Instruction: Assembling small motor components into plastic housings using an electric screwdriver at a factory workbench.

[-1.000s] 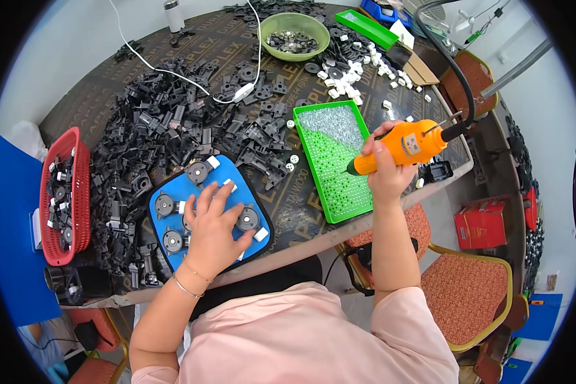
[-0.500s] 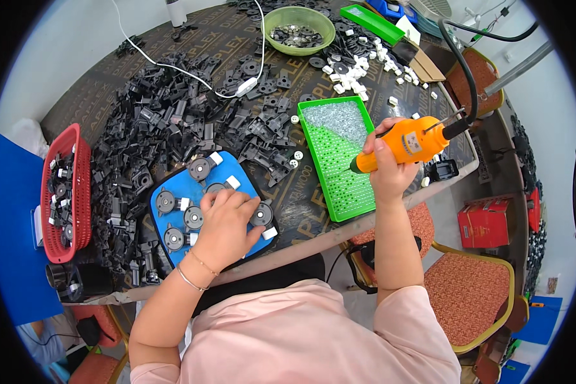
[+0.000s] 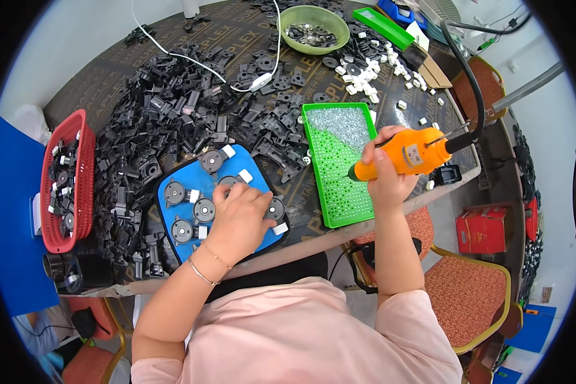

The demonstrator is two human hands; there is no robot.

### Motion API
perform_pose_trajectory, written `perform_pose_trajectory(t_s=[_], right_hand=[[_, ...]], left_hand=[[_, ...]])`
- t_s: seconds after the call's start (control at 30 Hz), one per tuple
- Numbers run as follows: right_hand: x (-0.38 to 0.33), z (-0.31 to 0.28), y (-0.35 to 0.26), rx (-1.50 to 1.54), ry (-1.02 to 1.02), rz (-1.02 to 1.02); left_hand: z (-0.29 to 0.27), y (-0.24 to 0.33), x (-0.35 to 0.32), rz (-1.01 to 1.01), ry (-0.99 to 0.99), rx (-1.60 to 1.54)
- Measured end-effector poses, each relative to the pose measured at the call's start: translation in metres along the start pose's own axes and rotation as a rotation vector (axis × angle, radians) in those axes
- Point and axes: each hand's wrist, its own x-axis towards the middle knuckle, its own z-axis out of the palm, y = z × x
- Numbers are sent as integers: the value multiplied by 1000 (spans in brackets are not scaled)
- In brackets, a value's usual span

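My left hand [image 3: 244, 216] lies over a blue mat [image 3: 189, 168] with its fingers apart and bent. Its fingertips reach a round dark part [image 3: 229, 183] with a white block, and another such part [image 3: 276, 208] sits beside the thumb. Several more round parts [image 3: 204, 210] stand on the mat to the left. What lies beneath the palm is hidden. My right hand [image 3: 390, 173] is wrapped around an orange electric screwdriver [image 3: 417, 152]. Its dark tip points left above a green perforated tray [image 3: 329, 219], which holds loose silvery screws [image 3: 339, 125] at its far end.
Black plastic parts [image 3: 166, 109] are heaped across the table's left and middle. A red basket [image 3: 86, 185] of parts stands far left, a green bowl [image 3: 334, 35] at the back. White pieces [image 3: 365, 80] lie behind the tray. The screwdriver's black cable [image 3: 470, 83] hangs at right.
The whole view has shifted, moving the scene slightly right and down. The screwdriver has moved slightly left relative to the green tray. My left hand stays over the mat.
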Motion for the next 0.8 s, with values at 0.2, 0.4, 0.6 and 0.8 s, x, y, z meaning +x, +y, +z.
perform_pose_trajectory(t_s=[0.2,0.4,0.6,0.8], right_hand=[[0,15,8,-48,-12,-2],[3,8,11,32,-34,-12],[6,5,-2,67,23,-25],[-8,37,-36,167,-114,-35]], left_hand=[[1,0,1,-30,-20,-12],[2,0,0,-33,-22,-8],[4,-1,-2,-15,19,-27],[6,-3,-2,-10,45,-42]])
